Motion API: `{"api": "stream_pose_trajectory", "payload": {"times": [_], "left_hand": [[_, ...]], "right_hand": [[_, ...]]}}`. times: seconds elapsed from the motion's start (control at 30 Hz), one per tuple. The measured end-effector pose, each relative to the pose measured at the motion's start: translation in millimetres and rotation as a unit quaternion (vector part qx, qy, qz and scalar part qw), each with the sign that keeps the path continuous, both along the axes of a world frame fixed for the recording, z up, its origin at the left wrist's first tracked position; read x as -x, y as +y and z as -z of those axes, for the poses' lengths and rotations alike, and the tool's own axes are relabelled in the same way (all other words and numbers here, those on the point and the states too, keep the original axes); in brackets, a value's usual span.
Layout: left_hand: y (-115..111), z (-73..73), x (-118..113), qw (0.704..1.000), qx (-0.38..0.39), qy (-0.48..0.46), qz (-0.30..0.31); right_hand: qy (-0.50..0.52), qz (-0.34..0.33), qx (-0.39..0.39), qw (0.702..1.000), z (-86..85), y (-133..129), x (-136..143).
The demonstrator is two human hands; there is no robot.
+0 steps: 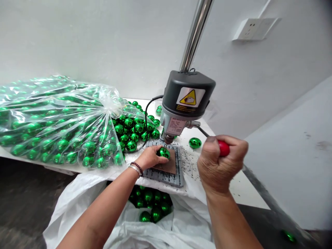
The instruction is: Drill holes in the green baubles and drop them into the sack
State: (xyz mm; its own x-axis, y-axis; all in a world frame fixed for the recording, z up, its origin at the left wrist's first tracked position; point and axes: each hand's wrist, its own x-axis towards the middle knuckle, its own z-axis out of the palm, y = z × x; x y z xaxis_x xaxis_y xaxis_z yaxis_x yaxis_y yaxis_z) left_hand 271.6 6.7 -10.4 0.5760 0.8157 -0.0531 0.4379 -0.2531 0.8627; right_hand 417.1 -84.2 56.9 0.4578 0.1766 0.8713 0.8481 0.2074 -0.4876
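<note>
A shiny green ball (164, 153) is pinched between the thumb and fingers of my left hand (149, 157), resting on a brown board (168, 166) over the drill press's grey base (178, 180). Right above the ball is the chuck (169, 139) of the drill press (188, 95); its thin bit reaches the ball's top, and whether it has gone in I cannot tell. My right hand (221, 164) is wrapped around the red knob (224, 148) on the press's lever. Fingers of my left hand are partly hidden behind the ball.
A clear plastic bag (59, 124) of green balls covers the table's left, with loose balls (132, 133) spilling beside it. One green ball (195, 143) lies right of the press. Dark shavings dot the white table (241, 188). Below the edge, a white sack (186, 221) holds more balls.
</note>
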Motion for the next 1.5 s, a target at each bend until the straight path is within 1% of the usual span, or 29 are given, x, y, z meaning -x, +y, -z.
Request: {"api": "stream_pose_trajectory", "payload": {"times": [0.1,0.17,0.2,0.23,0.3,0.4,0.47,0.53,0.63,0.7,0.8,0.9,1.0,1.07,1.13,1.2,1.27,1.3,1.33,1.37,1.43,1.5], "left_hand": [[-1,-2.0,0,1.0,-0.009,0.009,0.001],[-1,-2.0,0,1.0,-0.013,0.015,-0.001],[-1,-1.5,-1,1.0,-0.016,0.017,-0.005],[-1,-1.0,-2,1.0,-0.02,0.019,-0.009],[-2,0.1,-3,0.999,-0.03,0.02,-0.019],[-6,0.5,1,0.999,-0.022,0.011,-0.043],[-11,-0.2,11,0.999,0.005,-0.017,-0.049],[-19,-1.3,25,0.995,0.059,-0.07,-0.027],[-35,-2.4,52,0.981,0.132,-0.142,0.024],[-47,-2.2,68,0.978,0.144,-0.145,0.041],[-64,-0.5,87,0.985,0.144,-0.085,0.041],[-78,2.0,101,0.99,0.134,0.015,0.031],[-84,2.4,109,0.994,0.075,0.084,-0.014],[-79,-0.5,109,0.993,0.014,0.101,-0.052],[-66,-6.4,105,0.986,-0.064,0.127,-0.088],[-48,-14.1,98,0.961,-0.162,0.185,-0.128],[-27,-21.1,90,0.915,-0.243,0.276,-0.166],[-17,-23.4,85,0.893,-0.261,0.319,-0.178],[-8,-24.5,81,0.879,-0.268,0.352,-0.175],[0,-24.3,78,0.872,-0.263,0.379,-0.167],[12,-20.1,73,0.868,-0.241,0.406,-0.154],[19,-12.3,70,0.871,-0.228,0.41,-0.148]], "right_hand": [[-0.007,-0.01,-0.003,1.0,12.1,-2,2],[0.005,-0.013,-0.007,1.0,10.9,-2,3],[0.012,-0.012,-0.008,1.0,5.8,0,2],[0.021,-0.012,-0.004,1.0,-2.3,2,1],[0.034,-0.015,0.018,0.999,-25.5,9,-4],[0.081,-0.039,0.096,0.991,-64.3,22,-14],[0.091,-0.05,0.132,0.986,-83.2,28,-18],[0.104,-0.049,0.156,0.981,-93.6,30,-19],[0.134,-0.035,0.174,0.975,-97.7,30,-15],[0.142,-0.024,0.173,0.974,-96.8,30,-13],[0.131,-0.019,0.158,0.979,-93.8,32,-13],[0.129,-0.022,0.143,0.981,-91.3,32,-13],[0.151,-0.01,0.147,0.977,-90.4,31,-12],[0.171,0.003,0.155,0.973,-90.2,30,-10],[0.183,0.017,0.16,0.97,-89.7,29,-9],[0.179,0.017,0.159,0.971,-88.6,29,-10],[0.163,0.006,0.154,0.974,-87.1,28,-11],[0.156,0.0,0.153,0.976,-86.5,27,-11],[0.151,-0.003,0.155,0.976,-86.0,27,-12],[0.15,-0.002,0.159,0.976,-85.7,26,-12],[0.159,0.003,0.17,0.973,-85.5,25,-12],[0.169,0.002,0.175,0.97,-85.5,24,-11]]}}
